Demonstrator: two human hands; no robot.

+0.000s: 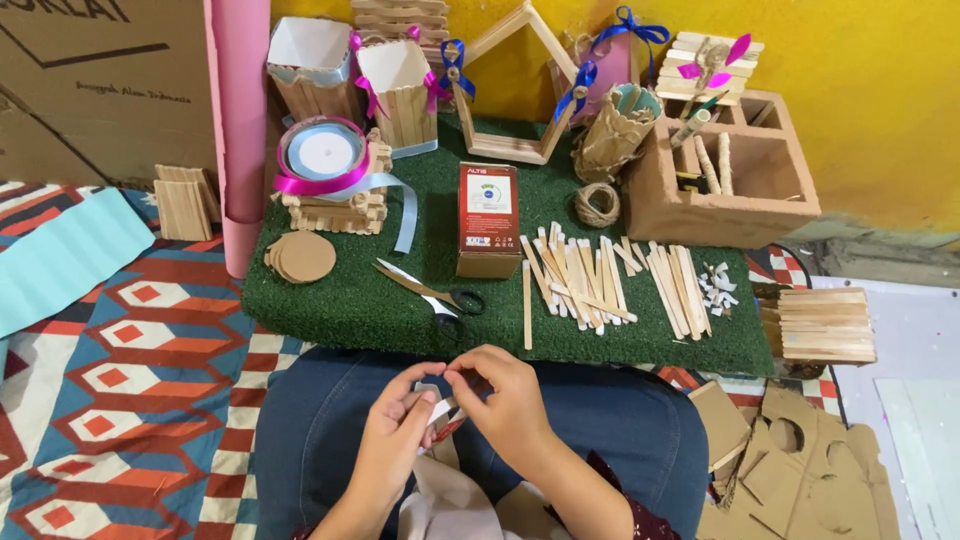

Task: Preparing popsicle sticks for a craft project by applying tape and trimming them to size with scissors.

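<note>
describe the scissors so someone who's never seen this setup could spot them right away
Start at the green turf mat in front of the yellow wall. Near its front edge, just left of the upright brown box and beyond the two hands, lie the scissors. They are the only metal tool there, with open pale blades and black handles, unlike the wooden sticks to the right.

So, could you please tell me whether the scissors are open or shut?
Open: the scissors lie on the green mat, blades slightly parted.

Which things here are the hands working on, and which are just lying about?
In hand:
left hand
right hand
small white piece, pinched between both

Lying about:
scissors
wooden sticks
small box
twine ball
ribbon spool
green mat
</note>
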